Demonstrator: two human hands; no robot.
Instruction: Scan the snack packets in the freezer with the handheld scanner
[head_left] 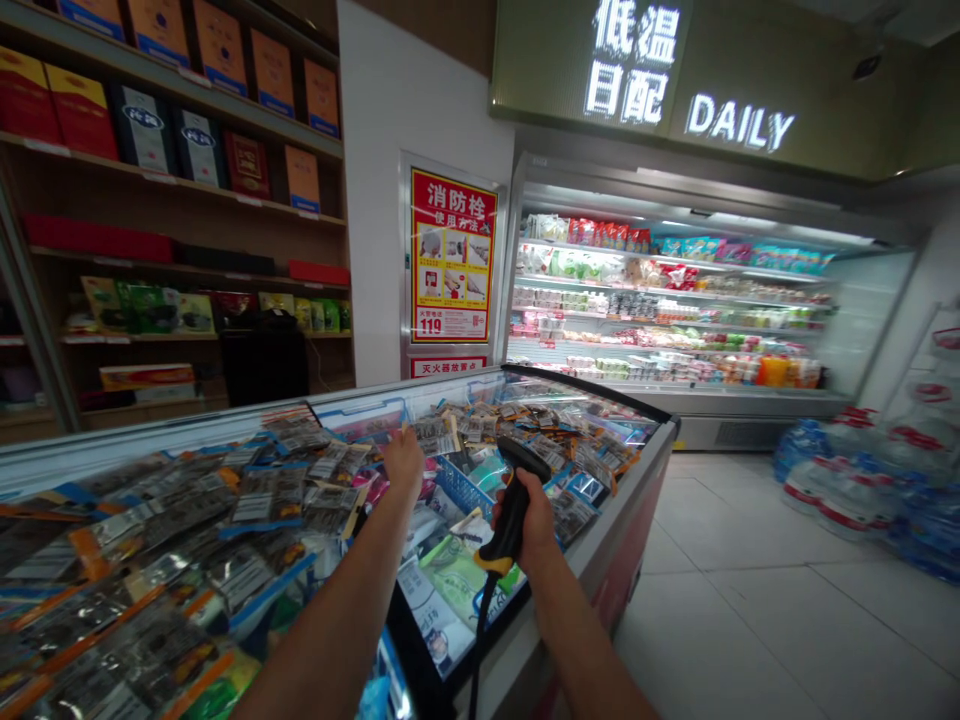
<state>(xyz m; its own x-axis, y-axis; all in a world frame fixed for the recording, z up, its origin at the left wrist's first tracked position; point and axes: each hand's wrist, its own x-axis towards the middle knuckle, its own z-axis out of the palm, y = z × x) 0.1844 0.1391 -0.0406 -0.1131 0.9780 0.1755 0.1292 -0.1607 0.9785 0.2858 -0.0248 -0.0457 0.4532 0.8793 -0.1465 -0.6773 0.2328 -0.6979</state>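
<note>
My right hand (538,518) is wrapped round the grip of a black and yellow barcode scanner (511,525), its head pointing away from me over the chest freezer (646,478). A black cord (482,620) hangs from the scanner's lower end. Stretched forward, my left hand (403,460) is over the far part of the freezer, close to some flat packets (334,470). Its fingers point away and are blurred, so whether they grip anything is unclear. Between my arms, green and white bags (454,565) lie inside the freezer, beside a blue basket (466,487).
Many clear packets with orange and blue edges (172,520) cover the freezer's left side. Shelves of boxes (217,150) stand at the back left. A lit refrigerated display (675,400) runs along the back wall. Bottled water packs (840,490) stand on the tiled floor at right.
</note>
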